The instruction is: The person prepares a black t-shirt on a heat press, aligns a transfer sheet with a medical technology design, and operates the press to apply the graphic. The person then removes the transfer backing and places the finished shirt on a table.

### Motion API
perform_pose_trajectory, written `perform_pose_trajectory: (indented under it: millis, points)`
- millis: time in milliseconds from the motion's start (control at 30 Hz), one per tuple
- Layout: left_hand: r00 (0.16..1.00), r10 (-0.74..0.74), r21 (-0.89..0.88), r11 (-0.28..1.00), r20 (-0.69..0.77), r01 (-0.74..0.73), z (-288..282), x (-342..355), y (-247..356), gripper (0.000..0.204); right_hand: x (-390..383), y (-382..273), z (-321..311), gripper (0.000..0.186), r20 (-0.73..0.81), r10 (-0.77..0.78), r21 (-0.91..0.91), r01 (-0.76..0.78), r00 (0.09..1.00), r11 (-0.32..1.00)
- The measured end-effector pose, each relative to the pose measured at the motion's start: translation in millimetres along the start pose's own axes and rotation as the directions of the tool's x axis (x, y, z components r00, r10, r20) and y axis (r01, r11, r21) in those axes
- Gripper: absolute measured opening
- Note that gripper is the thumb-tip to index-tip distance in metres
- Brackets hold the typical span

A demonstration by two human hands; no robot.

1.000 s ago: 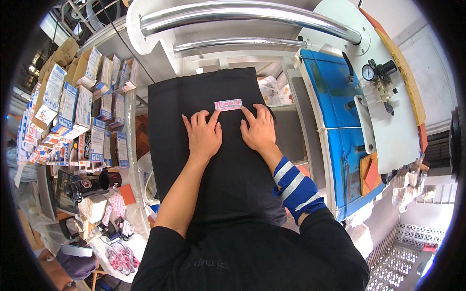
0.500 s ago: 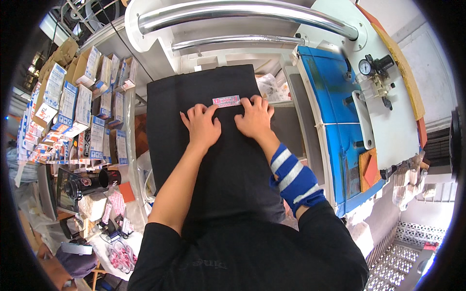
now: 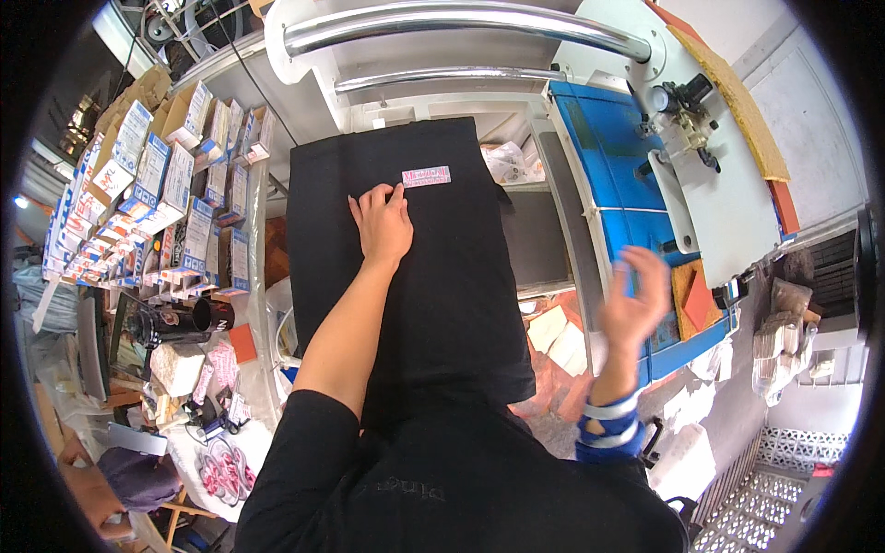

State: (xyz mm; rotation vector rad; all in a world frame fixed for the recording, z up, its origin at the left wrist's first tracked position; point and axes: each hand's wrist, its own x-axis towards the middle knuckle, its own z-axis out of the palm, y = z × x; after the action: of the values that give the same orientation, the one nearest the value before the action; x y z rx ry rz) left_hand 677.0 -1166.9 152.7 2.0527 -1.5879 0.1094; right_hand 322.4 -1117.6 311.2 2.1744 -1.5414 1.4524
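Note:
A black garment [image 3: 442, 276] lies spread flat before me on the bed of a press. Near its far end is a small, shiny rectangular transfer label [image 3: 425, 176] with pink-red lettering. My left hand [image 3: 384, 226] rests on the cloth, fingers stretched out and a fingertip at the label's lower left corner. Off to the right, my right hand [image 3: 634, 300] is lifted in front of the blue-covered press part [image 3: 627, 175]. Motion blurs its fingers, and I make out nothing held in them. A blue and white striped band [image 3: 608, 429] circles that forearm.
Chrome bars [image 3: 461, 28] cross the far side of the press. A pressure gauge with valves [image 3: 673, 101] sits at the right. Stacked cardboard boxes [image 3: 175, 194] fill a rack on the left, with a cluttered side table [image 3: 198, 452] below. An orange pad [image 3: 698, 300] lies at the right.
My right hand has left the label's right side and swung right and toward me. The left hand stays by the label. The view has shifted slightly.

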Motion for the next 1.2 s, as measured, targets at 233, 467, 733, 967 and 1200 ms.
perform_pose_trajectory:
  millis: [233, 467, 733, 967, 1200]
  points:
    - [1.0, 0.008, 0.041, 0.999, -0.015, -0.007, 4, -2, 1, 0.033, 21, 113, -159, 0.028, -0.163, 0.319, -0.414, -0.358, 0.934, 0.837]
    - [0.998, 0.009, -0.014, 1.0, -0.06, -0.009, 6, -3, -2, 0.034, 15, 162, -157, 0.049, 0.212, 0.287, -0.631, -0.094, 0.934, 0.77]
    - [0.936, -0.002, -0.309, 0.944, -0.352, -0.114, -95, -96, -43, 0.024, 7, 107, -149, 0.041, 0.196, 0.182, -0.56, -0.042, 0.963, 0.827]
    - [0.783, -0.59, -0.326, 0.793, -0.196, 0.515, -157, -313, -185, 0.022, -21, 4, -107, 0.029, 0.222, 0.036, -0.308, 0.035, 0.974, 0.951]
    - [0.591, -0.804, -0.425, 0.514, 0.063, 0.745, -134, -501, -194, 0.025, -36, -67, -84, 0.104, -0.055, -0.242, -0.162, 0.23, 0.969, 0.96]
